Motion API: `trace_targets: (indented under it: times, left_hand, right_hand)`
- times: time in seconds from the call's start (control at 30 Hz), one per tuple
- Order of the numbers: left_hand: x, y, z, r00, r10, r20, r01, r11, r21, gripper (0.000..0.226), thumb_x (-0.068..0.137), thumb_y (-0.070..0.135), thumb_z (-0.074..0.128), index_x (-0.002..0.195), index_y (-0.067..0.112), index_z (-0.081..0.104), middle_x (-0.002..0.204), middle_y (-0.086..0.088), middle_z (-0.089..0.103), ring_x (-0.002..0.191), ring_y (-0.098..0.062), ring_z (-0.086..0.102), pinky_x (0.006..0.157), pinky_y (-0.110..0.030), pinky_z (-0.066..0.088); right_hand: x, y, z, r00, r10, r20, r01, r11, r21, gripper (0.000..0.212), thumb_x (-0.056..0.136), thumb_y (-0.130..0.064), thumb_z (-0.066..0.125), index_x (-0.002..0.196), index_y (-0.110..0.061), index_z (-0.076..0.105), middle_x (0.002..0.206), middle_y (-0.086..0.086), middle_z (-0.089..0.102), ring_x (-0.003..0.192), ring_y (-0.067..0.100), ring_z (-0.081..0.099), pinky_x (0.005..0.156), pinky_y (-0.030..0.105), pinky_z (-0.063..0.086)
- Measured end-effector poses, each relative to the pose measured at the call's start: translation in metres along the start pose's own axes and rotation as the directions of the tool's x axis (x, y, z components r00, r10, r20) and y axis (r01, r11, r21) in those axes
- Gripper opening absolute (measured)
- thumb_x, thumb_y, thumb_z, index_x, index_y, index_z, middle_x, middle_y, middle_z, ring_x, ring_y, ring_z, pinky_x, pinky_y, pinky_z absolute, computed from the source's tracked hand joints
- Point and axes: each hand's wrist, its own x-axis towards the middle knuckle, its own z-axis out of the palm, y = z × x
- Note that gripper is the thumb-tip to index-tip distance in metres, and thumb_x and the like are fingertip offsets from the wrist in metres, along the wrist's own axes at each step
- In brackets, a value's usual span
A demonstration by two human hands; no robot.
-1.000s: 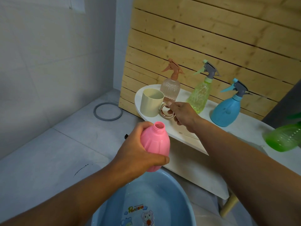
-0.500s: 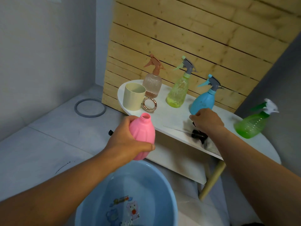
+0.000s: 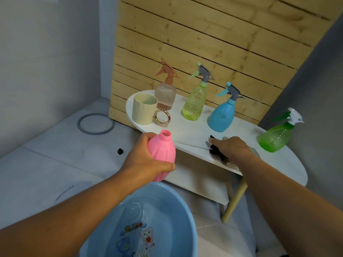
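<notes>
Sprayers (image 3: 221, 115) crowd the table (image 3: 193, 133); left fingers (image 3: 166, 166) grip pink bottle (image 3: 163, 154), right fingers (image 3: 214, 140) clasp black nozzle (image 3: 215, 152).

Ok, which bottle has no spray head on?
The pink bottle gripped by the left hand; its neck is bare, while the four on the table carry triggers.
</notes>
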Motion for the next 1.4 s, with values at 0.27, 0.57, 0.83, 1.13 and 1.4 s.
trace_targets:
  times: [0.27, 0.57, 0.83, 1.13, 1.4]
  left_hand:
    - [0.000, -0.001, 0.002, 1.000, 0.002, 0.022, -0.003, 0.999, 0.037, 0.093, 0.057, 0.025, 0.098, 0.128, 0.043, 0.041, 0.115, 0.024, 0.049, 0.099, -0.007, 0.052, 0.077, -0.034, 0.059]
    - [-0.003, -0.005, -0.005, 0.999, 0.006, 0.038, -0.008, 0.998, 0.056, 0.096, 0.056, 0.027, 0.099, 0.130, 0.044, 0.039, 0.118, 0.023, 0.048, 0.105, -0.013, 0.053, 0.078, -0.034, 0.060]
    - [-0.010, -0.011, -0.010, 0.999, -0.023, 0.035, 0.021, 0.999, 0.044, 0.095, 0.055, 0.028, 0.099, 0.128, 0.044, 0.041, 0.116, 0.022, 0.050, 0.099, -0.008, 0.055, 0.070, -0.028, 0.058]
    - [-0.019, -0.016, -0.016, 0.998, -0.030, 0.046, 0.027, 0.997, 0.069, 0.098, 0.056, 0.024, 0.099, 0.129, 0.045, 0.038, 0.117, 0.020, 0.050, 0.101, -0.013, 0.055, 0.066, -0.024, 0.056]
    - [-0.018, -0.015, -0.018, 0.998, -0.036, 0.044, 0.031, 0.994, 0.108, 0.098, 0.057, 0.025, 0.099, 0.130, 0.046, 0.036, 0.117, 0.020, 0.048, 0.101, -0.014, 0.053, 0.067, -0.025, 0.057]
  right_hand:
    - [0.007, -0.010, 0.007, 0.995, 0.066, 0.074, -0.073, 0.992, 0.100, 0.044, 0.074, -0.043, 0.083, 0.080, -0.006, 0.060, 0.069, 0.011, 0.062, 0.063, 0.026, 0.061, 0.064, 0.033, 0.051]
    - [-0.001, -0.021, 0.003, 0.989, 0.111, 0.101, -0.147, 0.854, 0.499, 0.031, 0.076, -0.035, 0.077, 0.090, -0.007, 0.071, 0.076, 0.006, 0.065, 0.064, 0.018, 0.053, 0.056, 0.026, 0.040]
    - [-0.070, -0.076, -0.022, 0.923, -0.257, -0.285, 0.384, 0.590, 0.711, 0.055, 0.078, -0.036, 0.079, 0.122, -0.024, 0.048, 0.103, 0.006, 0.071, 0.086, 0.019, 0.068, 0.066, 0.031, 0.047]
    - [-0.127, -0.092, -0.017, 0.691, -0.485, -0.536, 0.723, 0.454, 0.522, 0.058, 0.083, -0.023, 0.081, 0.127, -0.028, 0.043, 0.095, -0.022, 0.059, 0.082, 0.004, 0.062, 0.077, 0.021, 0.054]
    - [-0.134, -0.092, -0.001, 0.599, -0.643, -0.477, 0.796, 0.413, 0.442, 0.066, 0.082, -0.025, 0.083, 0.134, -0.030, 0.042, 0.111, -0.020, 0.063, 0.095, -0.004, 0.063, 0.080, 0.012, 0.050]
